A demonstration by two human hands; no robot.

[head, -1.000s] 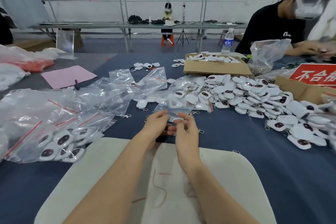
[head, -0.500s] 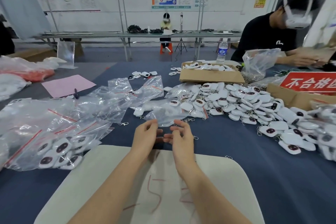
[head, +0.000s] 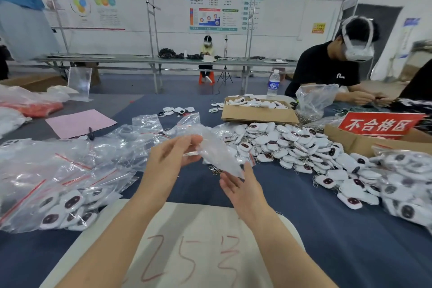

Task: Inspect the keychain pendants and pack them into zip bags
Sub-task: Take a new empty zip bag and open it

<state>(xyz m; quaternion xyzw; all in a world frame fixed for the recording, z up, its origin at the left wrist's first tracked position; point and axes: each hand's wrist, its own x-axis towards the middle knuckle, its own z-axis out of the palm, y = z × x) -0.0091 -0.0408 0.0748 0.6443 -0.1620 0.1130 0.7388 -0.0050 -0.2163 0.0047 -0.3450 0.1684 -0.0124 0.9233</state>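
Desk (head: pixel 350 241) cloth in dark blue carries everything. On the left lies a wide drift of clear zip bags (head: pixel 70 166), the nearest ones already filled with pendants. On the right a loose heap of white pendants (head: pixel 304 147) with dark oval faces spreads from the middle of the desk to its right edge. A cardboard box (head: pixel 257 114) with more pendants sits behind the heap, and a white board (head: pixel 210 229) with red writing lies close to the person.

Above the gap between the two piles, one clear zip bag (head: pixel 217 154) is held up off the desk. It looks empty, though blur makes that uncertain.

The left hand (head: pixel 173 159) pinches the bag's upper edge between curled fingers and thumb. The right hand (head: pixel 243 192) is spread, palm up, just below the bag, its fingertips meeting the lower corner; I cannot tell whether they grip it.

This reads as the bag-readying step, with no pendant in either hand. Next, I judge, the mouth must be worked apart, which needs both hands on the lips, before the right hand reaches to the heap beside it for a pendant to check.
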